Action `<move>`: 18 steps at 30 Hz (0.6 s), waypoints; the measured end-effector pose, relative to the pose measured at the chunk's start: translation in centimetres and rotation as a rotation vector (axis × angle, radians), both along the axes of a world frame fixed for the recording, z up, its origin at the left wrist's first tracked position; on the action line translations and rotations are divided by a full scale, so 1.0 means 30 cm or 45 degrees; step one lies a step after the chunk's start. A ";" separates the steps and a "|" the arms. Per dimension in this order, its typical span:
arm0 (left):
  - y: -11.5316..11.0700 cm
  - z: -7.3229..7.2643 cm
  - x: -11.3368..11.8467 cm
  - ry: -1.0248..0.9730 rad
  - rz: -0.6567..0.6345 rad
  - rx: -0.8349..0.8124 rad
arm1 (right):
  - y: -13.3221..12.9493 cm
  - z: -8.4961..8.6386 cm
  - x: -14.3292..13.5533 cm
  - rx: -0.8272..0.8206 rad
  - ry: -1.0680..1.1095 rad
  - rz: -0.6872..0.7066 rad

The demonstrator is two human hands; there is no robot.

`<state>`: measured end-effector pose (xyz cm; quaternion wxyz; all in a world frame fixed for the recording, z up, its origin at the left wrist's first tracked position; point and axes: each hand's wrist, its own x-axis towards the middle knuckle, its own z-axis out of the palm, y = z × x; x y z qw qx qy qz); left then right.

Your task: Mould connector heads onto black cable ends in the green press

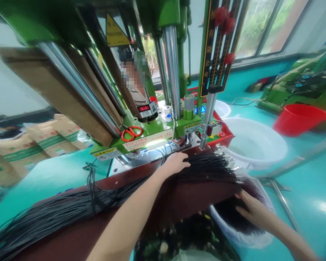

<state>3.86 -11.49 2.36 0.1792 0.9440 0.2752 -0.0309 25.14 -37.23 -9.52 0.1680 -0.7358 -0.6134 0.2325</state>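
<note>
Black cables (pixel 70 203) lie in a long bundle along a dark red-brown table (pixel 190 195) at the front of a green press machine (pixel 163 127). My left hand (pixel 175 164) is over the cables by the machine's lit mould area, fingers stretched to the right and slightly apart. A few thin cables (pixel 164 154) run from the mould area down beside that hand. The cables' silvery ends (pixel 228 161) fan out at the table's right. Just below them my right hand (pixel 248 206) has its fingers apart at the table's edge, above a white-lined bin (pixel 233 232). Its fingertips are partly blurred.
Orange-handled scissors (pixel 132 133) lie on the machine's green plate. White tubs (pixel 255 141) and a red bucket (pixel 299 119) stand on the floor to the right. Paper sacks (pixel 43 141) line the left. A steel post (pixel 208 119) rises near the cable ends.
</note>
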 end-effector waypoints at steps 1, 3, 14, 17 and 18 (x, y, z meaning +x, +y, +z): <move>-0.001 0.008 -0.014 -0.096 -0.020 -0.030 | -0.009 0.014 -0.005 -0.062 -0.028 0.034; -0.013 0.027 -0.043 -0.284 -0.032 -0.052 | -0.025 0.061 -0.023 -0.174 -0.038 0.105; -0.105 0.103 -0.147 -0.612 0.110 -0.537 | 0.168 0.393 -0.256 0.061 0.880 0.373; -0.131 0.098 -0.161 -0.588 0.047 -0.526 | 0.278 0.366 -0.303 0.396 1.503 0.190; -0.139 0.089 -0.159 -0.570 0.036 -0.486 | 0.313 0.363 -0.311 0.545 1.687 0.151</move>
